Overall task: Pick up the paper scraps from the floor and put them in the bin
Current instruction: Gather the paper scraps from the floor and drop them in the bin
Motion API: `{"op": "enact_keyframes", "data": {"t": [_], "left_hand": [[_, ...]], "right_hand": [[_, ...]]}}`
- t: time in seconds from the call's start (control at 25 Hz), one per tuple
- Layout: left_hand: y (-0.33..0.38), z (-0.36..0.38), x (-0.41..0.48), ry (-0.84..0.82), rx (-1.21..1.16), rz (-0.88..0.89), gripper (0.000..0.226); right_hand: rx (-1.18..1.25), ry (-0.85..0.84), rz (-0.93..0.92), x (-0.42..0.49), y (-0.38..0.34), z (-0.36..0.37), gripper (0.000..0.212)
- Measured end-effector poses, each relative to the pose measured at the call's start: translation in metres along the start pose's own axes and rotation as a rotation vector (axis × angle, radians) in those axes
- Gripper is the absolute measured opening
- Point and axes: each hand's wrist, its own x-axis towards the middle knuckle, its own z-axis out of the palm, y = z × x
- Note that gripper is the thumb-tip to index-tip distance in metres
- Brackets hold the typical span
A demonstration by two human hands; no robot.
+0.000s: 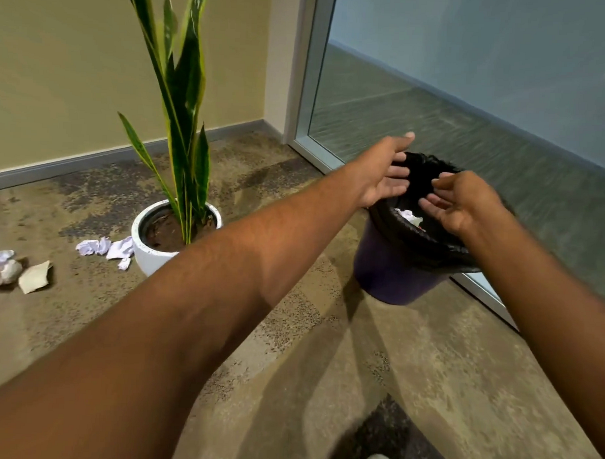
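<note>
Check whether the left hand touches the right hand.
Apart. The head view shows black bin liner between the left hand and the right hand.

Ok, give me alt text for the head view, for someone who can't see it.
The left hand and right hand, both open, hover over a purple bin holding white paper; more paper scraps lie on the floor beside a white plant pot.

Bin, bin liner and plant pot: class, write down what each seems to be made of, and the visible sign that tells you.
Bin: probably plastic; smooth, dull purple wall.
Liner: thin black plastic film; shiny wrinkles where it folds over the rim.
Plant pot: white, matte, faintly speckled; ceramic or a stone-like composite, the look leaves it open.
</note>
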Motion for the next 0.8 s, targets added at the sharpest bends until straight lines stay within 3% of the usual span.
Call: {"op": "enact_keyframes", "data": {"t": [0.16,0.48,0.8], "left_hand": [[0.001,-0.053,-0.022,0.066,0.038,0.091,0.032],[-0.017,-0.210,-0.108,0.219,0.226,0.049,0.031],[-0.046,-0.360,-0.220,0.565,0.264,-0.040,0.029]], "right_hand": [[0.008,-0.127,-0.071,-0.021,0.008,0.037,0.032],[-0.152,-0.514,-0.080,-0.101,0.065,0.161,0.025],[-0.259,-0.734,0.009,-0.185,0.143,0.285,0.026]]}}
